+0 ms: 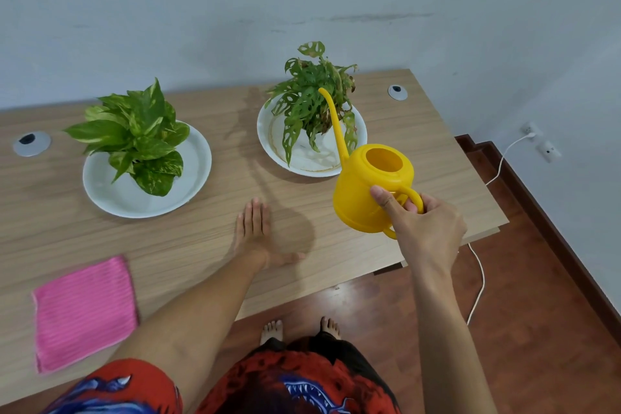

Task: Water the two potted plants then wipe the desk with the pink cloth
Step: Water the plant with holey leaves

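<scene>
Left hand (255, 232) lies flat, fingers spread, arm outstretched; right hand (421, 222) raised, its grip closed around a handle.

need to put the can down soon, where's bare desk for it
Bare desk lies between the two white saucers, and right of the left hand under the yellow watering can. The pink cloth takes the near left corner.

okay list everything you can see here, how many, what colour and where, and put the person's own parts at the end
plants: 2, green, one desk-left, one desk-right
dishes: 2, white, one under each plant
watering can: 1, yellow, held above desk, spout toward right plant
cloth: 1, pink, near-left on desk
desk: 1, light wood
cable ports: 2, grey, desk back
cable: 1, white, floor right
left hand: flat on desk
right hand: gripping can handle
feet: 2, bare, on floor
</scene>
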A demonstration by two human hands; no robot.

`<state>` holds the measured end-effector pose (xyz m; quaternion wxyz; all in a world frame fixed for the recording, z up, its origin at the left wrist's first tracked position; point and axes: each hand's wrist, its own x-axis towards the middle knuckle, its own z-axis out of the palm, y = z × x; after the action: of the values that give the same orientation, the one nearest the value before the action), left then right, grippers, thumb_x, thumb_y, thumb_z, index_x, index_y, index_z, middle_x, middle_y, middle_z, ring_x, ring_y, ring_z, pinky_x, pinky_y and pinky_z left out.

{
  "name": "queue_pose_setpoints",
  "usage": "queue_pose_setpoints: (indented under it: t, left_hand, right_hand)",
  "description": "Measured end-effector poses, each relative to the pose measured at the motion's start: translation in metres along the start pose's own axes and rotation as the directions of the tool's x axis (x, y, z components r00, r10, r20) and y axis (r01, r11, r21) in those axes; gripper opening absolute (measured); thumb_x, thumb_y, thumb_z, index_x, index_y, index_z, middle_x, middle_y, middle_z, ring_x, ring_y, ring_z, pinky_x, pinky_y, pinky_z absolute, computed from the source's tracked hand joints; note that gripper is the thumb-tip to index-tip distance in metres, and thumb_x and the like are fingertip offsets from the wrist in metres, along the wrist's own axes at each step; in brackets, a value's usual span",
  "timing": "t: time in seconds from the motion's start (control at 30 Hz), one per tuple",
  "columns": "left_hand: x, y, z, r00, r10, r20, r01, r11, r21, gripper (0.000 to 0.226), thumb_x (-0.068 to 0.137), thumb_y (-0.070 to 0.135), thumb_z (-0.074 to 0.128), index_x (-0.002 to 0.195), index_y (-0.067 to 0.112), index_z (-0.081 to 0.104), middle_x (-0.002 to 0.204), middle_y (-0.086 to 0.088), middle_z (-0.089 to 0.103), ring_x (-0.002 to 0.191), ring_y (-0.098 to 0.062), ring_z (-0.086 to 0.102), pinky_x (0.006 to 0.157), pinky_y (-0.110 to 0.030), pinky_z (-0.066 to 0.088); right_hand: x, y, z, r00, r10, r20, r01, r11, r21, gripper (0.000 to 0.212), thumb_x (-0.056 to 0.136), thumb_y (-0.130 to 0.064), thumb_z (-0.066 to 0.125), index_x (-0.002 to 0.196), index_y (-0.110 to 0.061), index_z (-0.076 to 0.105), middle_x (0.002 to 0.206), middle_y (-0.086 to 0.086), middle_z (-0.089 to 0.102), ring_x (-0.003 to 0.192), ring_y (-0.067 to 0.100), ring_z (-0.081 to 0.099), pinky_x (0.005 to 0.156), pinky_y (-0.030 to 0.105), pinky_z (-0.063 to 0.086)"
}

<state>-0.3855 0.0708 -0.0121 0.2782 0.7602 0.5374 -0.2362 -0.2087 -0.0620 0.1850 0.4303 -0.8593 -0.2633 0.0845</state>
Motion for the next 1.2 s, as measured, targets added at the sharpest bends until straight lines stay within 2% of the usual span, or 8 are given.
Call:
queue_pose_setpoints:
  t: [0.13, 0.33, 0.5, 0.87, 1.03, 1.13, 1.2]
  left_hand:
    - [0.001, 0.001, -0.001, 1.0, 0.008, 0.016, -0.008, 1.0, -0.009, 0.161, 0.054, 0.102, 0.049, 0.145, 0.006, -0.043, 0.144, -0.013, -0.058, 0.137, -0.025, -0.051, 0.12, -0.048, -0.026]
    - [0.0, 0.0, -0.003, 0.999, 0.027, 0.033, -0.026, 1.0, -0.014, 0.16, 0.056, 0.101, 0.051, 0.144, 0.007, -0.044, 0.146, -0.013, -0.057, 0.139, -0.027, -0.049, 0.118, -0.047, -0.028]
    - [0.003, -0.001, -0.001, 0.999, 0.037, 0.03, -0.037, 0.999, -0.021, 0.158, 0.058, 0.098, 0.054, 0.145, 0.008, -0.044, 0.143, -0.012, -0.058, 0.133, -0.025, -0.053, 0.119, -0.048, -0.027]
    - [0.002, -0.002, -0.003, 0.999, 0.043, 0.031, -0.042, 0.999, -0.021, 0.157, 0.058, 0.097, 0.057, 0.139, 0.01, -0.046, 0.141, -0.012, -0.058, 0.13, -0.024, -0.054, 0.112, -0.045, -0.032]
    - [0.002, -0.003, -0.003, 0.998, 0.05, 0.03, -0.049, 0.999, -0.009, 0.157, 0.059, 0.098, 0.055, 0.143, 0.009, -0.044, 0.143, -0.012, -0.058, 0.132, -0.025, -0.053, 0.116, -0.047, -0.03]
    - [0.002, -0.003, -0.002, 0.998, 0.049, 0.031, -0.049, 0.999, -0.005, 0.158, 0.059, 0.098, 0.055, 0.145, 0.009, -0.043, 0.144, -0.012, -0.058, 0.132, -0.025, -0.054, 0.115, -0.046, -0.031]
    - [0.002, -0.003, -0.003, 0.999, 0.044, 0.029, -0.044, 0.999, 0.0, 0.158, 0.059, 0.097, 0.056, 0.145, 0.009, -0.043, 0.144, -0.012, -0.058, 0.132, -0.025, -0.054, 0.113, -0.046, -0.032]
  right_hand:
    - [0.004, -0.009, 0.004, 1.0, -0.016, -0.001, 0.016, 1.0, 0.0, 0.064, 0.064, -0.063, 0.083, 0.052, -0.01, 0.051, 0.047, -0.003, 0.038, 0.048, 0.014, 0.036, 0.051, 0.031, 0.035]
    - [0.01, -0.023, 0.012, 1.0, -0.02, 0.011, 0.02, 1.0, 0.003, 0.07, 0.063, -0.067, 0.081, 0.061, -0.001, 0.06, 0.051, 0.001, 0.046, 0.051, 0.016, 0.043, 0.055, 0.045, 0.05]
    - [0.019, -0.032, 0.019, 1.0, -0.009, 0.01, 0.009, 1.0, 0.022, 0.072, 0.061, -0.066, 0.083, 0.064, 0.002, 0.06, 0.052, -0.001, 0.043, 0.052, 0.016, 0.041, 0.055, 0.045, 0.05]
    - [0.044, -0.049, 0.033, 1.0, -0.027, 0.015, 0.028, 0.999, -0.035, 0.072, 0.063, -0.07, 0.079, 0.074, 0.001, 0.068, 0.06, 0.004, 0.057, 0.059, 0.018, 0.052, 0.065, 0.047, 0.054]
    - [0.055, -0.058, 0.039, 0.999, -0.035, 0.013, 0.035, 0.999, -0.036, 0.072, 0.063, -0.069, 0.079, 0.078, 0.001, 0.07, 0.07, 0.014, 0.068, 0.065, 0.03, 0.062, 0.069, 0.049, 0.057]
    - [0.062, -0.062, 0.04, 0.999, -0.047, 0.017, 0.048, 0.999, -0.026, 0.072, 0.063, -0.07, 0.079, 0.072, 0.0, 0.067, 0.058, 0.003, 0.057, 0.059, 0.018, 0.052, 0.064, 0.044, 0.053]
    - [0.066, -0.065, 0.04, 0.999, -0.05, 0.022, 0.051, 0.998, -0.036, 0.071, 0.064, -0.07, 0.079, 0.07, 0.0, 0.065, 0.058, 0.001, 0.054, 0.058, 0.016, 0.051, 0.063, 0.043, 0.05]
